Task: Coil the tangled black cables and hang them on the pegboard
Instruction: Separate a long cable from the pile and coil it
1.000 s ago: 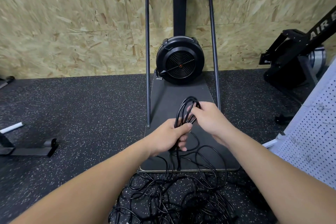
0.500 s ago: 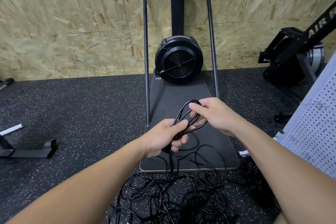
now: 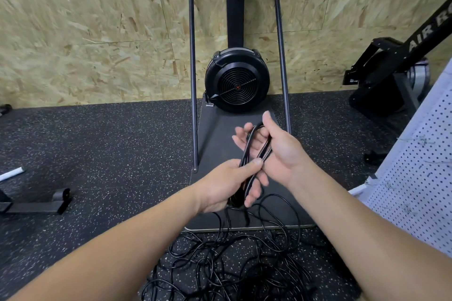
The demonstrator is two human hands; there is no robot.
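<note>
Head view: I have a small coil (image 3: 256, 148) of black cable up between both hands.

My left hand (image 3: 227, 184) pinches its lower end, thumb on top; my right hand (image 3: 278, 146) has fingers spread, the loop running around them. The tangle (image 3: 232, 264) lies on the floor below, trailing up to my left hand. The pegboard (image 3: 420, 173) leans at right.

Both hands meet ahead, left hand (image 3: 227, 184) curled gripping, right hand (image 3: 276, 146) fingers spread open.
</note>
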